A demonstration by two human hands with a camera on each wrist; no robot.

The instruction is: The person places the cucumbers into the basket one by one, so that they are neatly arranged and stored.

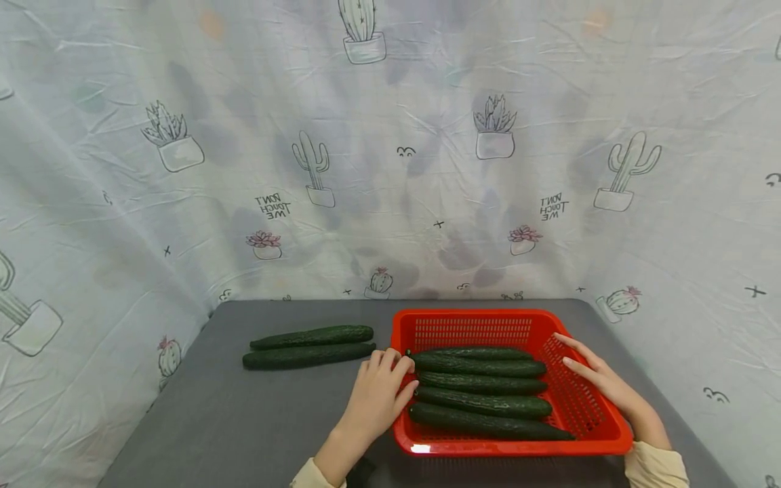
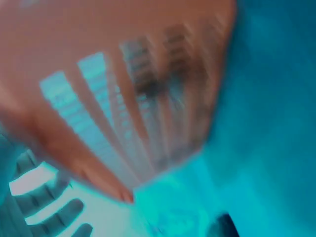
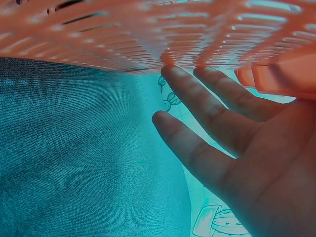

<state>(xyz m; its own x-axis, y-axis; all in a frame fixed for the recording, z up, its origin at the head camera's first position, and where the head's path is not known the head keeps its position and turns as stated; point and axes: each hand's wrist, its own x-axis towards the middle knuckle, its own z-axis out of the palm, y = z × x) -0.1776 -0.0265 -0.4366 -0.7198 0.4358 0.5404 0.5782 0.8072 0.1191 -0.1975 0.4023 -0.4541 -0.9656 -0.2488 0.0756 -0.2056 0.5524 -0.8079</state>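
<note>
A red plastic basket (image 1: pixel 482 447) with slotted walls is at the right of the grey table, with several dark green cucumbers (image 1: pixel 488 404) lying side by side in it. My left hand (image 1: pixel 375 393) holds its left rim, fingers bent over the edge. At the opposite side, my right hand (image 1: pixel 601 379) holds the right rim, two digits showing over the inside. In the right wrist view, other fingers (image 3: pixel 197 103) of that hand reach along the basket's outside, below the slots. The left wrist view is blurred; the slotted basket (image 2: pixel 163 98) fills its upper part.
Two more cucumbers (image 1: pixel 311 347) lie next to each other on the grey table (image 1: pixel 244 420), left of the basket. A pale curtain (image 1: pixel 403 183) printed with potted cacti hangs behind the table and along both sides.
</note>
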